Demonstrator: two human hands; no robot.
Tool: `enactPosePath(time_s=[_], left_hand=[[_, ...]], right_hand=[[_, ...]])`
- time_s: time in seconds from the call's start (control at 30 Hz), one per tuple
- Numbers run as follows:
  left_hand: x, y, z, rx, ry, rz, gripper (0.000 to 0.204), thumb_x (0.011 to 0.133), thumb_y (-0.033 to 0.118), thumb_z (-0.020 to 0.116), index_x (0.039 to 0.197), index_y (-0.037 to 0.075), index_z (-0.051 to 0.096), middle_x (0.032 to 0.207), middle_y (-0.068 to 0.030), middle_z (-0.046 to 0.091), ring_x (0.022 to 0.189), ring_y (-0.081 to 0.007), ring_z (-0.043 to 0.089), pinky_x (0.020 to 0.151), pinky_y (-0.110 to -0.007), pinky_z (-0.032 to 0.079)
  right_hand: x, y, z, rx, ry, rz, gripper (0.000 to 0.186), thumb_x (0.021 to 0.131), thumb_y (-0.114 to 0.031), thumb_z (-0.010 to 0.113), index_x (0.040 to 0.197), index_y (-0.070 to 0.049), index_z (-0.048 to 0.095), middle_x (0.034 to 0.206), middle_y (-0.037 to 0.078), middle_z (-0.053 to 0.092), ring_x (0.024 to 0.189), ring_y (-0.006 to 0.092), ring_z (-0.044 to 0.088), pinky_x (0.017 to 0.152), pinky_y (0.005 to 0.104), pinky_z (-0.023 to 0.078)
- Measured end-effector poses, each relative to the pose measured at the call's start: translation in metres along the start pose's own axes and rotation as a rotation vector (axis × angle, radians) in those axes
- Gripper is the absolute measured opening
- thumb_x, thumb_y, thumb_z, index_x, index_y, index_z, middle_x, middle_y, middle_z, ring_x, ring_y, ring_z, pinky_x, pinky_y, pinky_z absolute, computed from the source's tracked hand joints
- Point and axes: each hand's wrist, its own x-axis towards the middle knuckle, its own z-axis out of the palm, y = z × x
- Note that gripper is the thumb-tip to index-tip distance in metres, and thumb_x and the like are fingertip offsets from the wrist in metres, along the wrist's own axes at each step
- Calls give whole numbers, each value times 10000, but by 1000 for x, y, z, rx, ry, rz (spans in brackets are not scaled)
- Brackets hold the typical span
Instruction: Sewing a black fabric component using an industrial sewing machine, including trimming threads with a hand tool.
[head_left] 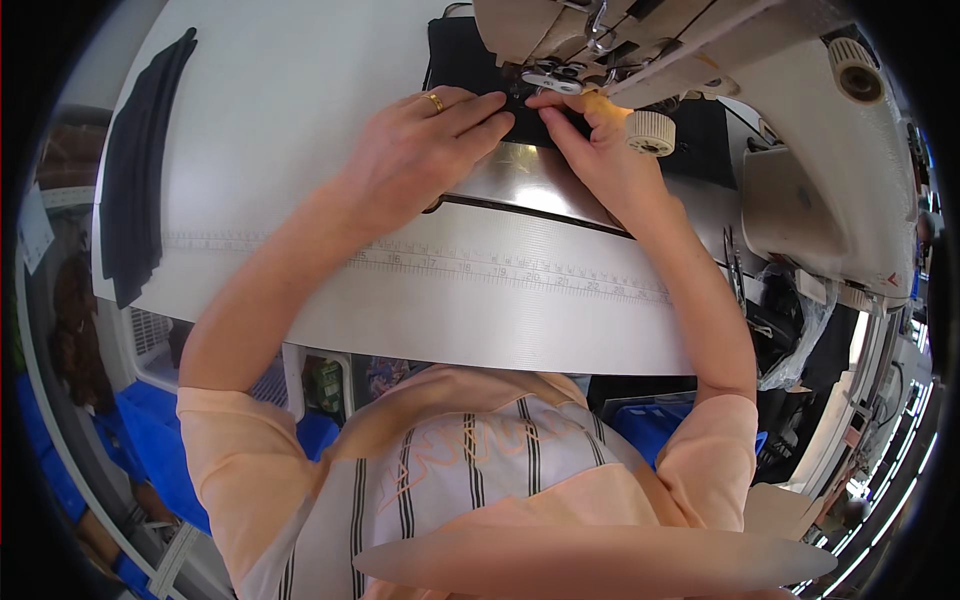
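Part of the flat black cloth is covered by the cream metal sewing machine, which is cut off by the upper edge. Some fingers of the bare right hand are hidden behind machine parts. The blue plastic bin is partly covered by the peach fabric sleeve.

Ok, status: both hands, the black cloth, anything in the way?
Left hand: fingertips at black cloth, grip unclear. Right hand: likewise, close under sewing machine. Machine overhangs, hiding part of the cloth.
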Motion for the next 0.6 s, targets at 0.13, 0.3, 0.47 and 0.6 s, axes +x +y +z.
enactPosePath(time_s=[0.13, 0.3, 0.47, 0.6], left_hand=[[1, 1, 1, -6, 37, -21, 269, 753, 45, 728, 1020, 57, 695, 1048, -74, 689, 893, -220, 660, 739, -313, 563], [1, 2, 0, 9, 14, -23, 277, 750, 51, 732, 1025, 66, 697, 1055, -68, 691, 905, -215, 658, 742, -308, 561], [1, 2, 0, 22, 1, -7, 279, 749, 58, 733, 1026, 73, 699, 1063, -63, 692, 914, -210, 659, 746, -302, 559], [2, 2, 0, 29, -1, -3, 286, 743, 61, 730, 1027, 80, 701, 1066, -63, 692, 923, -208, 658, 750, -301, 559]], right_hand=[[1, 7, 4, 241, 145, -21, 170, 781, -105, 641, 913, -149, 739, 839, 117, 697, 803, 307, 650, 731, 385, 524], [-14, 5, 1, -232, 187, -347, 309, 757, -72, 679, 1056, -147, 705, 936, 65, 657, 833, 270, 599, 750, 373, 489], [-24, 1, 1, -331, 205, -339, 363, 738, -69, 694, 1089, -164, 692, 949, 42, 628, 831, 237, 570, 714, 357, 481], [-24, 0, 0, -373, 188, -348, 361, 727, -75, 705, 1075, -168, 697, 931, 40, 635, 809, 230, 578, 682, 340, 488]])
